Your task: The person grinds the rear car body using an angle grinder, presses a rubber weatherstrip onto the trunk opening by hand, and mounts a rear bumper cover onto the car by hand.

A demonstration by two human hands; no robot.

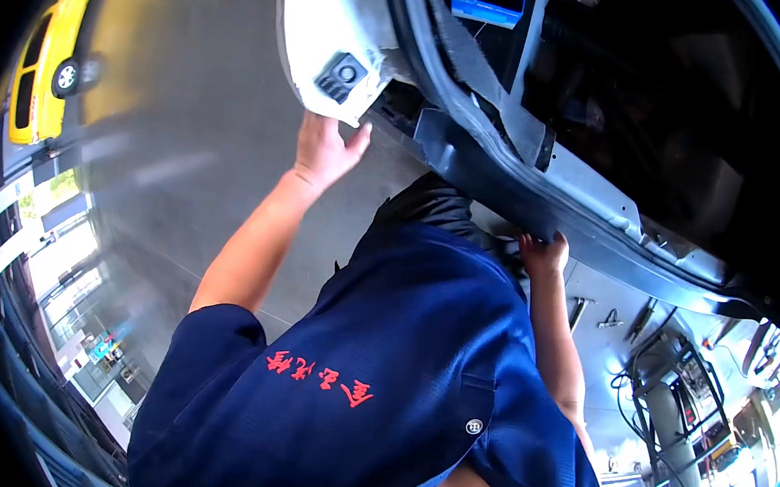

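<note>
At the top left, my left hand (326,153) is at the lower end of a white car panel (322,15). Its fingers go out of sight behind the panel's edge and the thumb points up beside it. A square black fitting (341,76) sits on that panel just above the hand. My right hand (545,252) has its fingers bent against the lower edge of the long dark car body edge (524,190); the fingertips are partly hidden. Above this edge is the opening of the car (641,126), very dark inside.
A yellow vehicle (52,56) stands at the far left on the grey floor (177,132). Hand tools (611,318) lie on the floor at right, near a machine with a frame and black cables (672,407). Inside the car opening is a blue-edged object (487,9).
</note>
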